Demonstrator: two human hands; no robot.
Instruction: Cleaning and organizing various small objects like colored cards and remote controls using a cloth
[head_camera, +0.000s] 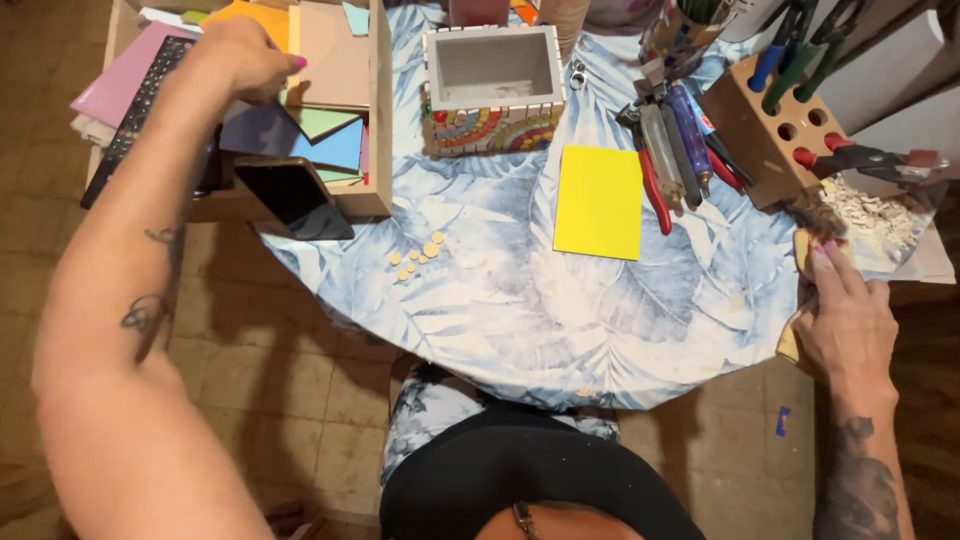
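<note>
Overhead, the left hand (243, 58) reaches into a wooden tray (379, 120) at the surface's far left, fingers curled down onto coloured tile sheets (330, 140) stacked there. The right hand (845, 315) pinches a pale yellow scrap (802, 250) at the right edge. Between them lie a bright yellow rectangular sheet (598, 202), small round beige pieces (418, 256), and a mosaic-sided box (491, 92). The round surface (560, 320) wears a blue leaf-print cloth; brown floor tiles (300, 400) show below.
</note>
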